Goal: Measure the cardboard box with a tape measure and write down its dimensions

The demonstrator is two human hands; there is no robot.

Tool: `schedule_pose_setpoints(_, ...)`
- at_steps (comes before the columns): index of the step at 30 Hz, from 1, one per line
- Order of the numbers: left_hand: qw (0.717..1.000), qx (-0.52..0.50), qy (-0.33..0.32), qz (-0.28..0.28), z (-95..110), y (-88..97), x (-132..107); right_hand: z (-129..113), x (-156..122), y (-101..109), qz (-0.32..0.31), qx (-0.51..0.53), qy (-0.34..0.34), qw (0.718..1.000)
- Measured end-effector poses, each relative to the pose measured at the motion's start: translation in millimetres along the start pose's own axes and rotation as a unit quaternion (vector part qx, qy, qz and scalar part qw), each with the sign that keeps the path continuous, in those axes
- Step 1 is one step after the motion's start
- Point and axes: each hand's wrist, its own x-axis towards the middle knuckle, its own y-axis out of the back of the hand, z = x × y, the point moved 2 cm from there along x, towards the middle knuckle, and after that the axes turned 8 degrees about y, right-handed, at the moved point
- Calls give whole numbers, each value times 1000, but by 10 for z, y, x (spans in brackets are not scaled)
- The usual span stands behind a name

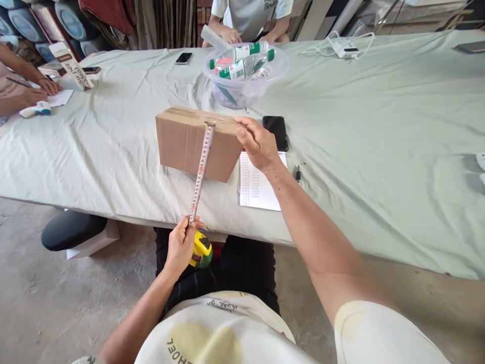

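A brown cardboard box [185, 141] stands on the cloth-covered table [113, 151] in front of me. My left hand [181, 246] is closed on a yellow tape measure [201, 249] at lap height, below the table's edge. Its blade [202, 167] runs up across the box's front face, and its hook sits on the box's top edge. My right hand [256, 144] grips the box's top right corner, fingers curled over the edge. A sheet with printed rows [257, 189] lies just right of the box, under my right wrist.
A black phone [276, 132] and a pen [298, 174] lie right of the box. Behind it stands a clear plastic bowl [246, 88] holding bottles. One person sits across the table, another's hands rest at far left. A power strip [343, 49] lies at the back right. A black stool [71, 230] stands on the left.
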Motion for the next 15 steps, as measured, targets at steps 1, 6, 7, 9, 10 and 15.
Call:
schedule_pose_setpoints(1,1000,-15,-1,0,-12,11,7,-6,32,0,-16,-16,29,999)
schedule_pose_setpoints(6,997,-68,-6,-24,-1,50,97,16,62,-12,-103,-15,73,992)
schedule_pose_setpoints(7,997,-70,-7,-32,24,53,118,26,36,3,-102,-11,70,992)
schedule_pose_setpoints(9,995,-80,-9,-50,88,51,159,76,-39,71,-77,-14,61,995)
schedule_pose_setpoints(10,994,-88,-8,-62,123,46,177,127,-86,127,-56,-21,55,997)
schedule_pose_setpoints(15,982,-128,24,-137,272,-33,268,681,-469,594,44,-143,4,989)
